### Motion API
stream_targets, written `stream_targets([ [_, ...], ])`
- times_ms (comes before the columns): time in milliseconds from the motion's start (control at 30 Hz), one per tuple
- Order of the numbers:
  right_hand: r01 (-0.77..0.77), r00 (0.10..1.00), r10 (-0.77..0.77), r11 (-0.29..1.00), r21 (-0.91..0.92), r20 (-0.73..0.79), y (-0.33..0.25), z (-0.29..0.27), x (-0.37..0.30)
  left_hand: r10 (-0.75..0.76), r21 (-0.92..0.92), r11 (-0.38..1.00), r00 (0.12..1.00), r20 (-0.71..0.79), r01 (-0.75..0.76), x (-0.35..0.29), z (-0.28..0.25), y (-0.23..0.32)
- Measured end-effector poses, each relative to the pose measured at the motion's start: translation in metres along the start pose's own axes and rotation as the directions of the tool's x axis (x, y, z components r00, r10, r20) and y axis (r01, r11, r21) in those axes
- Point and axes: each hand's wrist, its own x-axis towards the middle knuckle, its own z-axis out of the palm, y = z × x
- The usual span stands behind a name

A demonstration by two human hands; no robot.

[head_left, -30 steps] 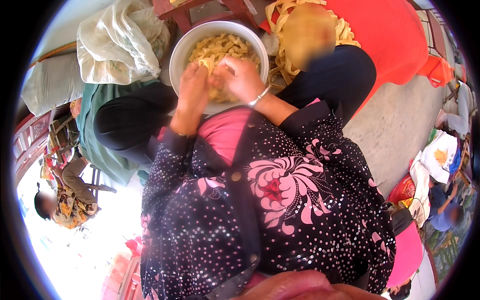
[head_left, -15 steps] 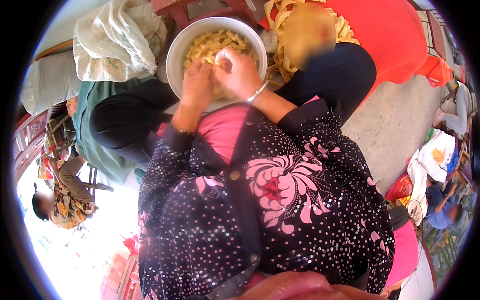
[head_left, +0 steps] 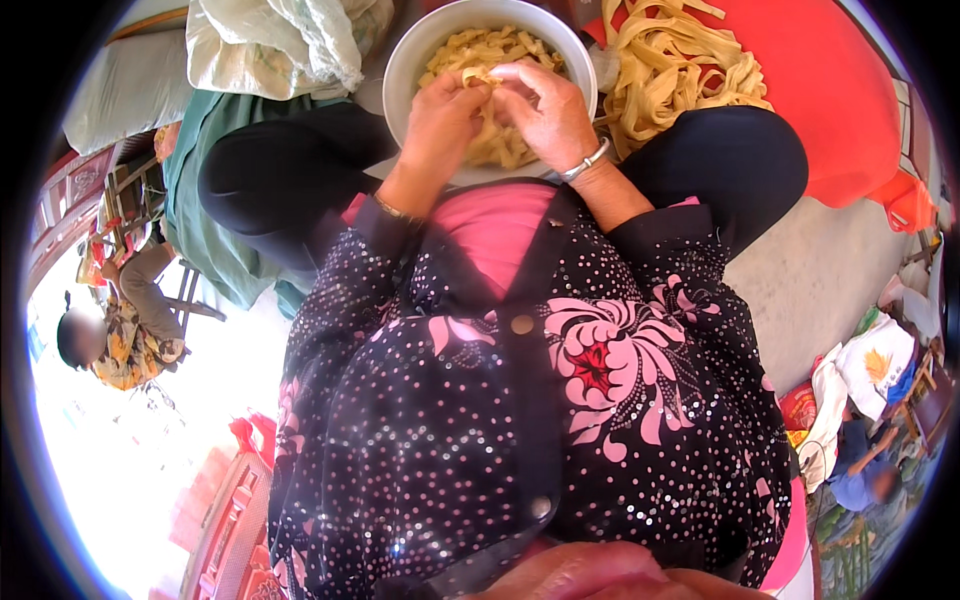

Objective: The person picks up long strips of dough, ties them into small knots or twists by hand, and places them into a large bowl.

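A big white bowl [head_left: 398, 95] between my knees holds many short, pale tan pieces [head_left: 508, 45], like cut or folded strips. Above it my left hand [head_left: 440, 125] is closed, pinching a looped yellowish-tan strip [head_left: 480, 76] at the fingertips. My right hand [head_left: 548, 112], with a silver bangle on its wrist, pinches the same strip from the other side. The fingertips of both hands nearly meet, and part of the strip is hidden behind them. To the right of the bowl lies a tangled heap of long tan strips [head_left: 650, 60], which neither hand touches.
A red cloth [head_left: 820, 90] spreads under and beyond the heap. At the upper left are a whitish plastic sack [head_left: 275, 45] and green cloth [head_left: 205, 190]. Two other people sit farther off, one at the left [head_left: 135, 345] and one at the right [head_left: 858, 480].
The view has shifted, so the bowl and hands appear higher and farther right. My fingertips have drawn slightly apart, and a loop of the strip now shows above them.
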Motion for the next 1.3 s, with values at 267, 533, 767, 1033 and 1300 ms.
stream_targets([
  [267,0.199,0.975,-0.162,0.939,-0.281,0.150,0.005,-0.005,0.004,0.047,0.135,0.990,0.999,0.019,-0.049,0.002,-0.003,-0.013],
  [533,0.005,0.996,0.013,0.979,-0.203,0.091,0.000,-0.001,0.003,0.029,0.201,0.979,0.999,-0.021,-0.024,-0.012,0.009,0.004],
  [767,0.208,0.976,-0.186,0.947,-0.243,0.111,0.008,0.000,0.002,0.036,0.251,0.967,0.999,0.019,-0.040,-0.005,-0.003,-0.002],
  [1033,-0.335,0.919,0.304,0.938,0.093,0.251,0.022,-0.005,0.006,0.031,0.437,0.898,0.999,0.033,-0.043,-0.006,-0.001,-0.003],
  [1300,-0.359,0.893,0.334,0.933,0.029,0.300,0.026,-0.006,0.007,0.055,0.587,0.803,0.993,0.101,-0.104,-0.007,0.000,0.000],
])
